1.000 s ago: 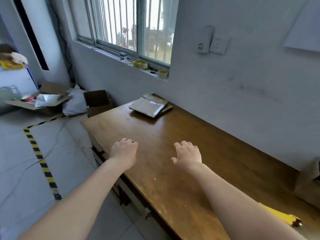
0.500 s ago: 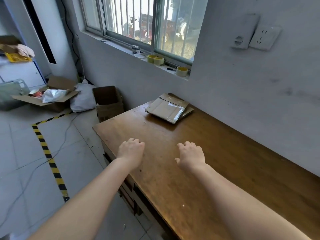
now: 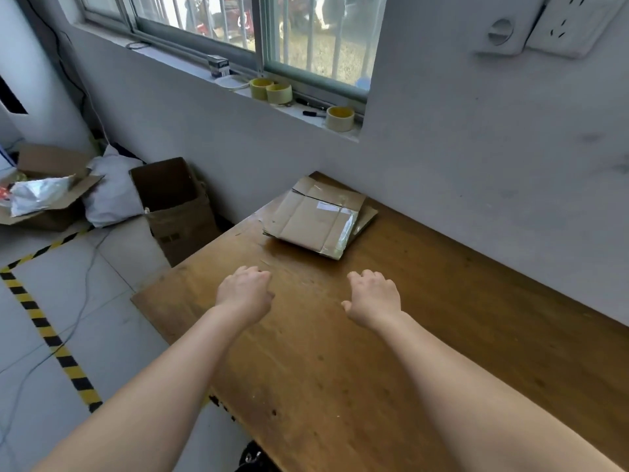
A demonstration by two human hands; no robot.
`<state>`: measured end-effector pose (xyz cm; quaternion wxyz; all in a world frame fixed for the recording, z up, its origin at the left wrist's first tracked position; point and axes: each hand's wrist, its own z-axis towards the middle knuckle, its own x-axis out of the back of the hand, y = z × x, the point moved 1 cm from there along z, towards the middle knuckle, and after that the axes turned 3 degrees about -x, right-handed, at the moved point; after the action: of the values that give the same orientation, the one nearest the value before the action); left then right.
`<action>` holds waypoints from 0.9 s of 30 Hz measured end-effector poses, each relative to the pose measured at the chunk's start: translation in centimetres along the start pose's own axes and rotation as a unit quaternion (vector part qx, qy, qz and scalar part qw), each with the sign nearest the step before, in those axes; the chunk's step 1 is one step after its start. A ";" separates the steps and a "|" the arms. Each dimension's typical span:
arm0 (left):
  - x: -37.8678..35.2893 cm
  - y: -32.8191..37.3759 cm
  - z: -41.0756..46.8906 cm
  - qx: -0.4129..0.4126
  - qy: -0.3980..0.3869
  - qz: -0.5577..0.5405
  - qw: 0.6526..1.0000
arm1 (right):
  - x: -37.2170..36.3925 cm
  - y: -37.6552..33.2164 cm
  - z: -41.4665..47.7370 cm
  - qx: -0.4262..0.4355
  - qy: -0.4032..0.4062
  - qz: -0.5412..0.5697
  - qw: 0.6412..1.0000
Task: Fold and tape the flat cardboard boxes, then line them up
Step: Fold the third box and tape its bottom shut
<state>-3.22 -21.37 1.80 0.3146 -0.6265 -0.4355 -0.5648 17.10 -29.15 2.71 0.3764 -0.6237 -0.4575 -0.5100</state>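
1. Far left, on the floor: an open carton (image 3: 51, 185) with crumpled silvery wrapping inside and a white bag (image 3: 112, 192) just beside it. Yellow-and-black floor tape (image 3: 44, 321) runs past. Probably not part of the job.
2. An upright brown box (image 3: 173, 206), top open, stands on the floor near the left end of the worktop (image 3: 442, 335).
3. Left hand (image 3: 243, 294): palm down over the wood, fingers loosely curled, holding nothing. I cannot tell whether it touches the surface.
4. On the windowsill above sit three tape rolls (image 3: 270, 90): two touching, and a third apart to the right. All are well out of reach of both hands.
5. The flat cardboard boxes (image 3: 315, 221) form a small stack in the far left corner of the worktop, close to the wall. The top one lies skewed over the one beneath, with old clear tape shining along one edge. Neither hand touches them.
6. Handling, as I judge it:
   - The boxes look light, with stiff panels that will hinge at the creases.
   - The glossy taped strip looks slippery.
   - Best hold is fingers under the near edge with the thumb on bare card, then press opposite corners to open the box.
7. Right hand (image 3: 374, 299): same pose, palm down, fingers relaxed and slightly bent, nothing in it.
8. Nothing is folded or taped yet; the job looks to be at its start.
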 end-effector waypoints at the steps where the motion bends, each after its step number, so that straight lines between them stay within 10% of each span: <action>1: -0.1 -0.5 1.4 -0.001 -0.005 -0.002 1.000 | -0.1 -0.2 1.1 -0.008 -0.003 0.001 1.000; 13: -1.4 -4.4 17.4 -0.007 -0.036 -0.113 0.993 | -1.8 -2.7 12.9 -0.161 -0.036 0.097 0.982; 21: -3.4 -5.0 23.1 0.051 -0.040 -0.237 0.969 | -3.2 -3.6 16.2 -0.316 -0.019 0.324 0.891; 27: -2.2 -4.1 23.2 0.137 -0.026 -0.455 0.880 | -3.0 -3.1 16.1 -0.353 0.089 0.427 0.827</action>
<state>3.22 0.53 -4.60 0.0946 -0.3246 -0.7533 -0.5641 18.66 -13.71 -3.34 0.3499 -0.7989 0.1018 -0.4785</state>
